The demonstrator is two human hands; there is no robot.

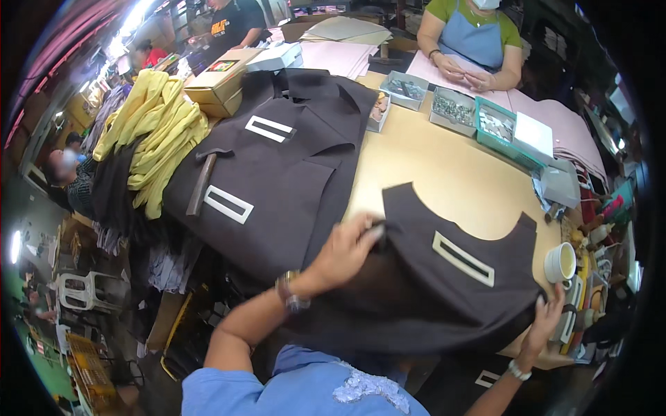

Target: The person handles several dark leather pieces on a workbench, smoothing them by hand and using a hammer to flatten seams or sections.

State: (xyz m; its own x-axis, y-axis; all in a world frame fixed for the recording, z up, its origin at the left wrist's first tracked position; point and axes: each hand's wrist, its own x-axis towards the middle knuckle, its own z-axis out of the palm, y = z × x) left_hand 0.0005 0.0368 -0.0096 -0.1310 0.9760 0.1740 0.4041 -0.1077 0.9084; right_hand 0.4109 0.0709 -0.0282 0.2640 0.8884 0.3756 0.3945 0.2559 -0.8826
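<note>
A dark brown fabric panel (416,277) with a curved neckline cutout lies partly on the table and is partly lifted toward me. On it sits a pale rectangular frame-shaped piece (463,259) with a long slot. My left hand (350,251) is closed on the panel's left edge, its fingertips slightly blurred. At the lower right edge, my right hand (543,324) pinches the same panel, its thumb partly hidden. Close above that hand stands a white cup (549,267) with yellowish contents.
Dark panels (284,184) with white slotted frames lie left, a hammer (201,182) on top. Beside them hang yellow cloths (156,132). Boxes of small metal parts (452,109) and a green bin (496,128) line the far side. A person (479,41) sits opposite.
</note>
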